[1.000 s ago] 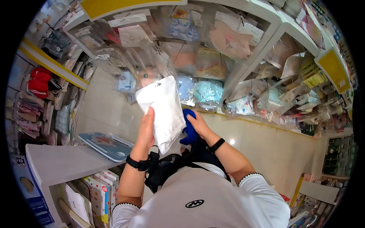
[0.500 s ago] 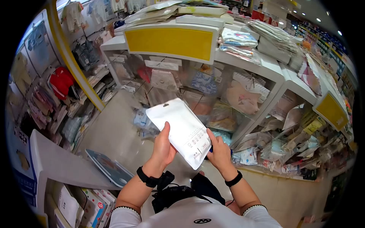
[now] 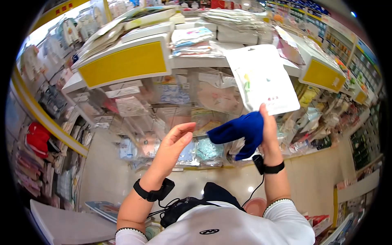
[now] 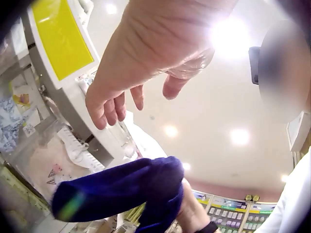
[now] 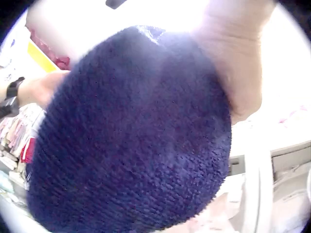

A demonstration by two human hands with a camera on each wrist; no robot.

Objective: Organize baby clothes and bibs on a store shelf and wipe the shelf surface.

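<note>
My right hand (image 3: 268, 131) grips a dark blue cloth (image 3: 241, 130) and a flat white pouch (image 3: 265, 81) together, its thumb over the pouch's lower edge. The pouch stands tilted up and shows faint printing. From the hand the cloth hangs to the left in two soft lobes. In the right wrist view the cloth's nubby weave (image 5: 136, 136) fills most of the picture and hides the fingers. My left hand (image 3: 170, 152) is apart from both, with nothing in it. Its fingers stretch out above the cloth (image 4: 121, 189) in the left wrist view.
Ahead stands a white display unit with yellow panels (image 3: 124, 64), hung with bagged goods (image 3: 175, 94). Folded cloths (image 3: 192, 41) and piles of flat packets (image 3: 241, 22) lie on top. Clothes racks line the left side. A white counter (image 3: 69, 224) is at lower left.
My left hand has let go of the white pouch and moved away from it. The right hand has lifted pouch and blue cloth up to the right. The head view has shifted right.
</note>
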